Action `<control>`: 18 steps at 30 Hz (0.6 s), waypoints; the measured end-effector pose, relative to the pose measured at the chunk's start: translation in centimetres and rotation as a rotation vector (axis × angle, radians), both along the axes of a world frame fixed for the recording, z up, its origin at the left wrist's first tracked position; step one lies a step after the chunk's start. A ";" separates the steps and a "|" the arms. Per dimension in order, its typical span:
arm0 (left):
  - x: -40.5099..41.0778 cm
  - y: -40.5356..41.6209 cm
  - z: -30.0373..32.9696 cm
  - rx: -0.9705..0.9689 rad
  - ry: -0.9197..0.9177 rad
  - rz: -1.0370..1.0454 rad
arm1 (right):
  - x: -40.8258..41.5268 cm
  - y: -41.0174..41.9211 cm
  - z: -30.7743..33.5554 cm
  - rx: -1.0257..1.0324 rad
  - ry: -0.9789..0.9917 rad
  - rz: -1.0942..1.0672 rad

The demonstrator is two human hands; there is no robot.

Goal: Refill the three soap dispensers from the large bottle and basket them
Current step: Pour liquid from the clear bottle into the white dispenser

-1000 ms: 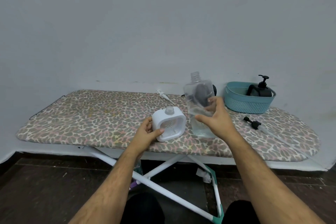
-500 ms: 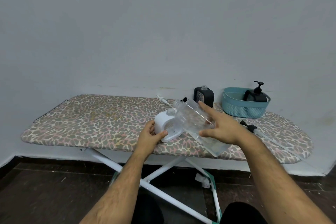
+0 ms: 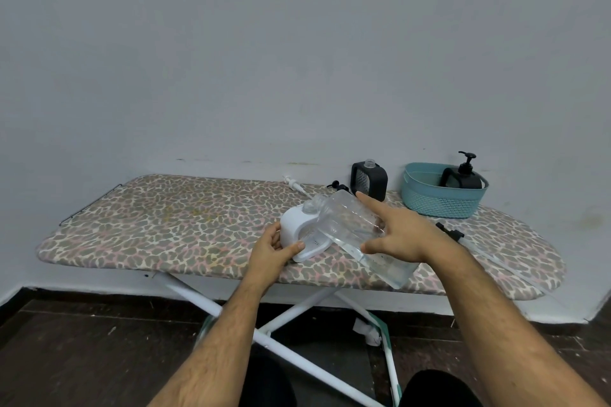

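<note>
My right hand [image 3: 401, 234] grips the large clear bottle [image 3: 350, 225], tilted with its open mouth over the neck of the white soap dispenser [image 3: 294, 228]. My left hand [image 3: 274, 246] holds that white dispenser steady on the ironing board [image 3: 185, 225]. Behind them, a black dispenser [image 3: 369, 179] stands uncapped. Another black dispenser [image 3: 464, 175], with its pump on, sits inside the teal basket [image 3: 439, 200] at the right.
A white pump [image 3: 292, 183] and a black pump [image 3: 338, 187] lie loose behind the white dispenser. Another black pump with a long tube [image 3: 451, 232] lies to the right of my hand. The board stands against a grey wall on white crossed legs.
My right hand has tipped the large bottle from upright onto its side, bringing its mouth down to the white dispenser's neck. My left hand kept hold of the dispenser.
</note>
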State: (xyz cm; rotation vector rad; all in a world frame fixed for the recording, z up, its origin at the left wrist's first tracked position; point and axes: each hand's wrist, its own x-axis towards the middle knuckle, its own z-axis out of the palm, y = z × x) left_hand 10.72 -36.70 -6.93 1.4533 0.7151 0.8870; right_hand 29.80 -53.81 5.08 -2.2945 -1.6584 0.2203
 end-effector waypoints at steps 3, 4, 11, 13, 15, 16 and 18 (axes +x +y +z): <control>0.0 0.2 -0.2 0.003 0.000 0.005 | 0.0 0.3 0.2 0.004 -0.026 -0.002; 0.0 0.2 -0.2 0.002 -0.001 0.005 | 0.0 0.4 0.2 0.001 -0.034 -0.004; 0.1 0.5 -0.6 0.011 -0.006 0.009 | 0.0 0.7 0.7 -0.031 -0.102 -0.014; 0.1 0.5 -0.6 0.017 -0.005 0.006 | 0.0 0.9 0.9 -0.042 -0.133 -0.015; 0.2 0.6 -0.7 0.018 -0.006 0.010 | -0.1 1.0 1.1 -0.054 -0.166 -0.017; 0.2 0.5 -0.7 0.017 -0.006 0.012 | 0.0 1.1 1.2 -0.061 -0.178 -0.017; 0.1 0.6 -0.7 0.018 -0.002 0.018 | 0.0 1.2 1.4 -0.074 -0.193 -0.020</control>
